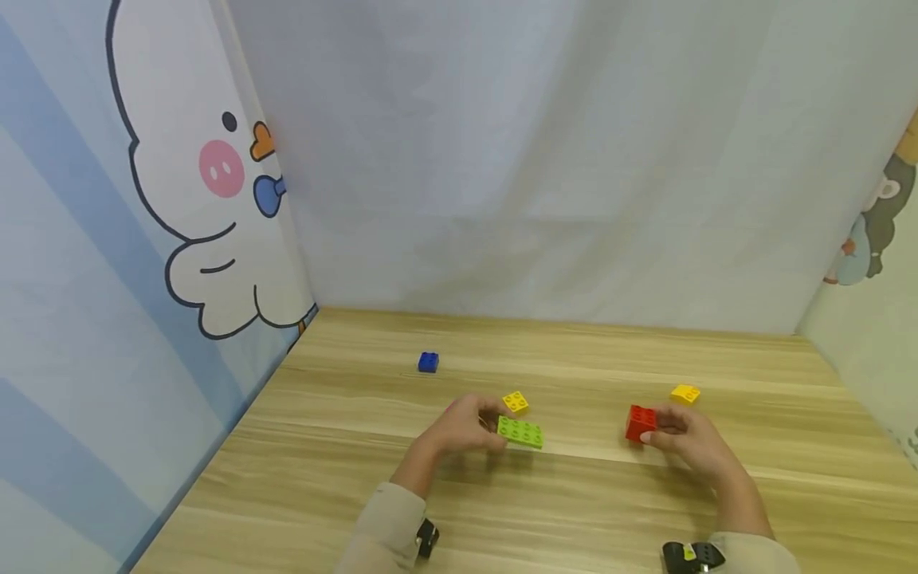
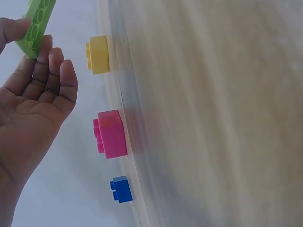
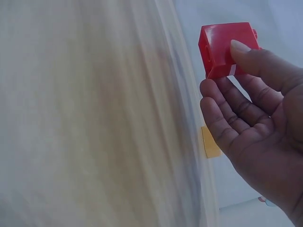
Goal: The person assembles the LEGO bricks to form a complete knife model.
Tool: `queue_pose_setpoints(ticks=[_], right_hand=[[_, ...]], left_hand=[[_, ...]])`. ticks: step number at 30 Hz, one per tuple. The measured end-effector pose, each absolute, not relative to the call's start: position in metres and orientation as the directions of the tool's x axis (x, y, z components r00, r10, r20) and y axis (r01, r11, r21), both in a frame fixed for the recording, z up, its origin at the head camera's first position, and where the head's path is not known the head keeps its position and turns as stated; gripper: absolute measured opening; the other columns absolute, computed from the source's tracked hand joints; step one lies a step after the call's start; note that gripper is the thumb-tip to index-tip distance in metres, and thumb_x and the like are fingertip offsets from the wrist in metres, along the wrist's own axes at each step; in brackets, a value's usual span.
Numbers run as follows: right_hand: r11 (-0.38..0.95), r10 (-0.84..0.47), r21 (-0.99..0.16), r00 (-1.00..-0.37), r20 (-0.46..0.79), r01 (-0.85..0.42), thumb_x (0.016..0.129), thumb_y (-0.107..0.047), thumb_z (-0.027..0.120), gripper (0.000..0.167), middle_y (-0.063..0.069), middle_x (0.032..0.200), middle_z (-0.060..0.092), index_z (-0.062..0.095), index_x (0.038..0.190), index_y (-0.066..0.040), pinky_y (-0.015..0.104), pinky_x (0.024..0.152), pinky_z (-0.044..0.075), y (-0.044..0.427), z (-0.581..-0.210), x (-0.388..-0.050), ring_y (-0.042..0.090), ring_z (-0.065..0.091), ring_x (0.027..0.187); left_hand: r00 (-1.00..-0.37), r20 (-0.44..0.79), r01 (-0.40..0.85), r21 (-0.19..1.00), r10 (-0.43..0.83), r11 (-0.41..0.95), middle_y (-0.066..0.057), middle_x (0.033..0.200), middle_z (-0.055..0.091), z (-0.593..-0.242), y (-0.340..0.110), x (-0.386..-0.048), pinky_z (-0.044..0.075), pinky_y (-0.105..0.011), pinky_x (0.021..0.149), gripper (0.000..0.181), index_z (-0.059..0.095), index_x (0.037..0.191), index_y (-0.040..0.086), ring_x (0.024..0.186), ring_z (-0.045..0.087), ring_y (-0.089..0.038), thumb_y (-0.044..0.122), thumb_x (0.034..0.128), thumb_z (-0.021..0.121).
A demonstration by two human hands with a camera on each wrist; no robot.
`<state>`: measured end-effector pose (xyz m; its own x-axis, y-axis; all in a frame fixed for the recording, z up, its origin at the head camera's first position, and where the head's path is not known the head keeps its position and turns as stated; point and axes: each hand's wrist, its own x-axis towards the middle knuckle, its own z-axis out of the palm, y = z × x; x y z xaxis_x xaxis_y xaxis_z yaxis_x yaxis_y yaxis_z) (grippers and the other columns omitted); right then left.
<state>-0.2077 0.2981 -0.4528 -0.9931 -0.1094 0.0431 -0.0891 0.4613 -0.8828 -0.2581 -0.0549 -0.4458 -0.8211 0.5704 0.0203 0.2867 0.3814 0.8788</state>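
While the left hand (image 1: pixel 462 428) pinches a long light-green brick (image 1: pixel 520 432) by one end, between thumb and fingers, the rest of that brick juts out from the fingertips toward the right hand (image 1: pixel 694 440). Its two rows of studs face up, and the left wrist view shows it held above the desk (image 1: pixel 574 510), with the remaining fingers loosely bent below it.

The right hand grips a red brick (image 1: pixel 641 423), thumb on the near side and fingers around behind; the brick sits at the fingertips, on the side facing the left hand, studs up. The right wrist view shows it ahead of the palm, which stays free of it. Green and red bricks are well apart, with bare wood between them.

Just beyond the green brick lies a small square yellow brick (image 1: pixel 515 402). A pink brick (image 2: pixel 112 135) stands on the desk behind the left hand, almost wholly hidden in the head view, and a blue brick (image 1: pixel 428 362) lies farther off to the left. Near the right hand, just past its knuckles, is a second yellow piece (image 1: pixel 685 394).
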Motion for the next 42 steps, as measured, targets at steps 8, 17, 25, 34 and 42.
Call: queue_pose_setpoints(ticks=[8,17,25,34,42], right_hand=[[0.449,-0.129,-0.889,-0.991,0.034,-0.089,0.084,-0.010,0.069,0.044,0.023,0.109,0.059,0.050,0.117,0.013,0.026,0.077,0.047,0.290,-0.451,-0.208,0.030,0.057,0.098],[0.425,-0.171,-0.898,-0.984,0.041,-0.111,0.083,-0.007,0.070,0.042,0.022,0.107,0.060,0.052,0.114,0.013,0.028,0.077,0.047,0.282,-0.450,-0.210,0.030,0.058,0.097],[0.382,-0.214,-0.916,-0.976,0.045,-0.126,0.080,-0.003,0.071,0.042,0.022,0.104,0.061,0.052,0.113,0.014,0.028,0.075,0.049,0.274,-0.452,-0.215,0.029,0.059,0.093],[0.366,-0.221,-0.925,-0.975,0.017,-0.099,0.079,-0.004,0.072,0.043,0.019,0.102,0.061,0.052,0.113,0.013,0.029,0.075,0.049,0.262,-0.453,-0.216,0.029,0.058,0.093],[0.386,-0.252,-0.914,-0.967,0.030,-0.129,0.079,-0.007,0.073,0.045,0.017,0.103,0.062,0.053,0.114,0.012,0.033,0.078,0.048,0.248,-0.453,-0.220,0.029,0.058,0.094]], left_hand=[[-0.798,0.076,0.333,0.883,0.598,0.332,-0.001,0.084,0.059,-0.445,-0.057,-0.258,0.049,-0.025,0.069,0.032,0.064,0.102,0.002,0.075,0.055,-0.014,0.001,0.0715,0.074],[-0.812,0.070,0.321,0.883,0.580,0.343,-0.002,0.085,0.061,-0.447,-0.057,-0.257,0.050,-0.027,0.070,0.030,0.066,0.100,0.004,0.078,0.058,-0.016,0.005,0.0720,0.075],[-0.836,0.068,0.323,0.863,0.544,0.389,0.002,0.085,0.063,-0.445,-0.060,-0.258,0.050,-0.028,0.067,0.031,0.069,0.101,0.010,0.079,0.059,-0.016,0.014,0.0720,0.078],[-0.838,0.091,0.337,0.862,0.538,0.379,0.001,0.091,0.063,-0.444,-0.063,-0.257,0.049,-0.028,0.069,0.031,0.069,0.100,0.009,0.084,0.057,-0.022,0.014,0.0708,0.080],[-0.844,0.116,0.365,0.841,0.524,0.401,0.005,0.090,0.063,-0.443,-0.062,-0.257,0.046,-0.027,0.068,0.033,0.071,0.101,0.009,0.080,0.054,-0.019,0.016,0.0699,0.080]])
